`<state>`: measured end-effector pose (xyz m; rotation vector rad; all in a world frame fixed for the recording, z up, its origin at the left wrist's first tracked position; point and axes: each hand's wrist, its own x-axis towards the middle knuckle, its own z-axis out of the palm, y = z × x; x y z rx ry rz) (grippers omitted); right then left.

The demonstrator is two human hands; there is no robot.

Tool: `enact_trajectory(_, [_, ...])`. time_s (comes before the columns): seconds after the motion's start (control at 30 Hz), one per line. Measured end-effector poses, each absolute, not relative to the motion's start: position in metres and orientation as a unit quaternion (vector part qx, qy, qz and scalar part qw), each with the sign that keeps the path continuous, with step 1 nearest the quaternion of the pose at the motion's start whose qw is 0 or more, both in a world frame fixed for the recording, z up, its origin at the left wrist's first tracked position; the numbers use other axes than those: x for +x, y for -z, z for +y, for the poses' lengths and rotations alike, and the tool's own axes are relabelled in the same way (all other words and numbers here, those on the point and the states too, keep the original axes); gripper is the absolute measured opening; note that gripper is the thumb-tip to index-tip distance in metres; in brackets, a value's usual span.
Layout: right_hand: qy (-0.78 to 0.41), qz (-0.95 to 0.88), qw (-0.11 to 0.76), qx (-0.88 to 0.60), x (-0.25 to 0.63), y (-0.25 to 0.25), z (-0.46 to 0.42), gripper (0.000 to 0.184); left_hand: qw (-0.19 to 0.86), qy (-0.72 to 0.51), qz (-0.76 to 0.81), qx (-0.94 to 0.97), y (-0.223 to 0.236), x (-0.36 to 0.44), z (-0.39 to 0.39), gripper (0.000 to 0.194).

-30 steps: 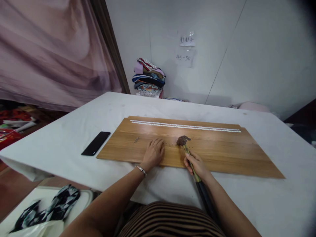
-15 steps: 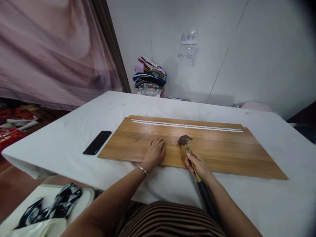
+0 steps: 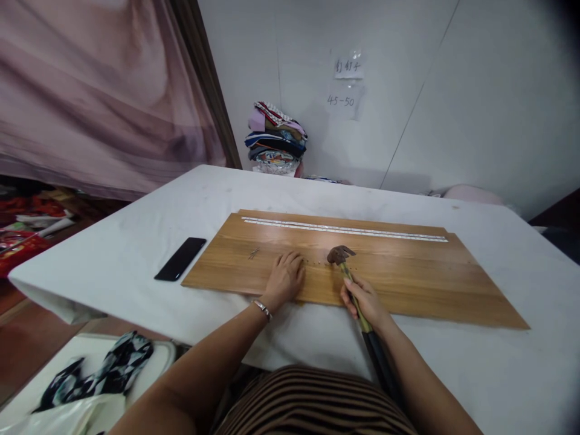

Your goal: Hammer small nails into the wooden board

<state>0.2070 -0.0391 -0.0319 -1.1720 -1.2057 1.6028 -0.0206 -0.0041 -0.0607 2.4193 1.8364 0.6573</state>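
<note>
A long wooden board lies on a white table. My right hand is closed round the handle of a hammer, whose head rests on the board by a row of small nail heads. My left hand lies flat on the board just left of that row, fingers stretched out. A few loose nails lie on the board further left. A pale strip runs along the board's far edge.
A black phone lies on the table left of the board. Folded clothes are stacked against the far wall. A chair with dark cloth and a plastic bag stands at lower left.
Both hands and the hammer stay almost in place; the view has shifted slightly.
</note>
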Motion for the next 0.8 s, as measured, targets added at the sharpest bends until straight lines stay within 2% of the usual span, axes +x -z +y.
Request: enact_trajectory(0.8, [-0.625,-0.488,0.392,-0.467,0.2069,0.0335,-0.0392,0.048,0.011,-0.225,0.587,0.778,0.0638,-0.0217,-0.0038,0.027])
